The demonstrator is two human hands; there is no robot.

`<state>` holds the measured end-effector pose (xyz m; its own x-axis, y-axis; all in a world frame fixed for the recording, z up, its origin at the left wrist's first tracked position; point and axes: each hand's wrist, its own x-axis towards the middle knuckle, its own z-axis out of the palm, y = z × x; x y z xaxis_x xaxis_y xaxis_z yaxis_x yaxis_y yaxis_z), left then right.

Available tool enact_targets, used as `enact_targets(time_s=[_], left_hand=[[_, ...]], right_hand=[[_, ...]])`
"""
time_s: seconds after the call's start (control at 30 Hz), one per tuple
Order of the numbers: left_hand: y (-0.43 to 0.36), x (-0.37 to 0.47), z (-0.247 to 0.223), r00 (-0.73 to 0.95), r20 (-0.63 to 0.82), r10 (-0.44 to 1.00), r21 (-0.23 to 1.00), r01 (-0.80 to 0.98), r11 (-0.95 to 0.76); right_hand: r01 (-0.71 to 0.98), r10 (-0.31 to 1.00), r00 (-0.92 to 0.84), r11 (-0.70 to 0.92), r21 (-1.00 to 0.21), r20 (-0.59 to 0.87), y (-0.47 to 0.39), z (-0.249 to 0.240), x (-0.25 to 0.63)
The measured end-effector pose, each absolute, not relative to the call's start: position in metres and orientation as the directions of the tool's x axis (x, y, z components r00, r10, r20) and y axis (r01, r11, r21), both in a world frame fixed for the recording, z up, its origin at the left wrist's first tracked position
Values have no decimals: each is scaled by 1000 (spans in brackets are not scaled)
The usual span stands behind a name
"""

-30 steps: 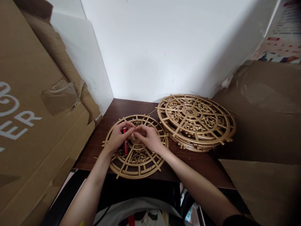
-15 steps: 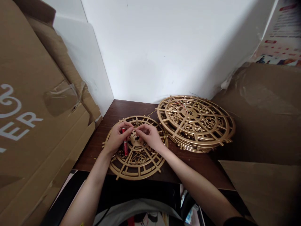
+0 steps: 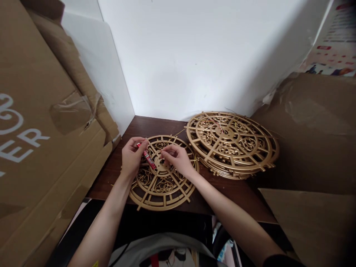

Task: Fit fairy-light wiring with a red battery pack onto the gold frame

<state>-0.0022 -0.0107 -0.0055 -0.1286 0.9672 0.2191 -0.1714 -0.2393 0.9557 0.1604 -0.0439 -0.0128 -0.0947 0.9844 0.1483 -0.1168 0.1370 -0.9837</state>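
Note:
My left hand is closed around a slim red tube with pale markings, tilted so its lower end points toward the hub of a gold openwork disc. That round disc, with spokes and scroll patterns, lies flat below both hands. Over the hub, my right hand has thumb and fingers pinched together; whatever is between the fingertips is too small to make out. Thin yellow wires show at the disc's right edge.
A stack of similar gold discs sits at the right on the brown table, with thin wires on top. Cardboard boxes rise at the left and right. A white wall stands behind.
My left hand has moved left, away from my right hand, and the red tube in it has swung from nearly upright to slanted. The right hand stays near the hub.

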Motion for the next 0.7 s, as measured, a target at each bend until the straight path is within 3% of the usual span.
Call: enact_targets(time_s=[0.17,0.4,0.6,0.7], left_hand=[[-17,1,1,-199,364,910,927,-19,-375],[-18,2,-6,-122,499,858,866,30,-500],[-20,2,-7,-19,542,840,839,56,-541],[-24,3,-2,-4,506,863,863,-14,-506]], right_hand=[[-108,982,-107,146,-983,157,-45,-12,162],[-117,983,-121,122,-986,136,-44,-14,162],[-81,987,-94,126,-989,134,-43,-14,163],[-38,987,-71,144,-989,147,-42,-15,164]])
